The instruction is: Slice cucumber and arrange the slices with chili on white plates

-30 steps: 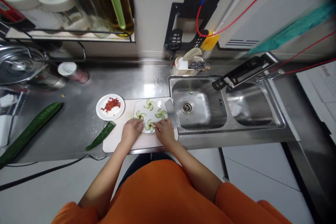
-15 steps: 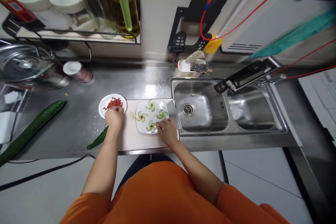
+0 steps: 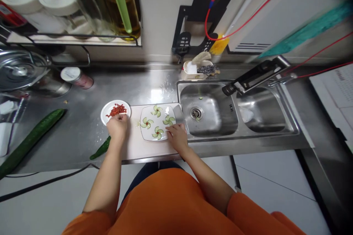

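Note:
My left hand (image 3: 117,126) is at the near right rim of a small white dish (image 3: 104,109) of red dried berries (image 3: 117,109). Its thumb and fingers are pinched together, and anything between them is too small to make out. My right hand (image 3: 178,137) rests with fingers stretched out at the near right edge of a squarish white plate (image 3: 147,134). On this plate lie several pinwheels of cucumber slices (image 3: 157,111); the near and left ones show red centres. A white cutting board (image 3: 138,150) is under the plate.
A cucumber piece (image 3: 100,149) lies by my left forearm, and a long cucumber (image 3: 33,141) is farther left. Right of the board is a double sink (image 3: 209,117) with a black device (image 3: 245,77) over it. A lidded pot (image 3: 24,71) and a small canister (image 3: 77,78) stand at left.
The whole view has shifted slightly left. My left hand stays pinched at the dish. My right hand has drawn back a little toward the plate's right edge.

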`<state>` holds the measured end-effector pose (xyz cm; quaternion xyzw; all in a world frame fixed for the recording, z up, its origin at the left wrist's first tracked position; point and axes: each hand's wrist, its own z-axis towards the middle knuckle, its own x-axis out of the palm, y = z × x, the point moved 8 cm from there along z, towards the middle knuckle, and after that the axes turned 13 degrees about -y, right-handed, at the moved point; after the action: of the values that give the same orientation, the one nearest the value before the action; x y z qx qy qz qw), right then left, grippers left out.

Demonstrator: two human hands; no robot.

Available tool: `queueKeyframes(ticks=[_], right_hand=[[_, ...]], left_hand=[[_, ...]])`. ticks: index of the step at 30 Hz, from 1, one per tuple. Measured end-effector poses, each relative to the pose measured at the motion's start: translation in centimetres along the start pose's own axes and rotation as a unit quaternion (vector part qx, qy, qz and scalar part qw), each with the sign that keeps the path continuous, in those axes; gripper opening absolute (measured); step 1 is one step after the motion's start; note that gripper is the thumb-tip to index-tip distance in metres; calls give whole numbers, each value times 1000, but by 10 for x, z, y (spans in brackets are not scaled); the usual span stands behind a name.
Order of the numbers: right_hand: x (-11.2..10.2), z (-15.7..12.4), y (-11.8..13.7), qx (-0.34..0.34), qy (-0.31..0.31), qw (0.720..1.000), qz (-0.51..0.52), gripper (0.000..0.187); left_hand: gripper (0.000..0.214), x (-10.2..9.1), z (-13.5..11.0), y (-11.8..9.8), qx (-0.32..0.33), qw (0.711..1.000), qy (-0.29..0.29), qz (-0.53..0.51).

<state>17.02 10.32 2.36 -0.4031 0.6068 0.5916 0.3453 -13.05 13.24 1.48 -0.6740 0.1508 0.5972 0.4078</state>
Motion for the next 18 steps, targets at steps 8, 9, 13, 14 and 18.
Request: queueKeyframes(ticks=[8,9,13,14,18], right_hand=[[-8,7,-23,42,-12,999,-19,25],[-11,8,-25,45,-16,999,-20,25],[-18,12,-28,53,-33,998,-16,25],[-18,14,-28,54,-35,998,-13,25],[-16,22,-28,56,-37,998,-6,26]], left_hand=[[19,6,-67,-85,192,963,71,-176],[17,12,-77,-96,221,952,92,-190],[14,34,-106,-129,306,916,155,-208],[14,40,-111,-133,314,912,168,-205],[13,53,-118,-137,294,922,185,-172]])
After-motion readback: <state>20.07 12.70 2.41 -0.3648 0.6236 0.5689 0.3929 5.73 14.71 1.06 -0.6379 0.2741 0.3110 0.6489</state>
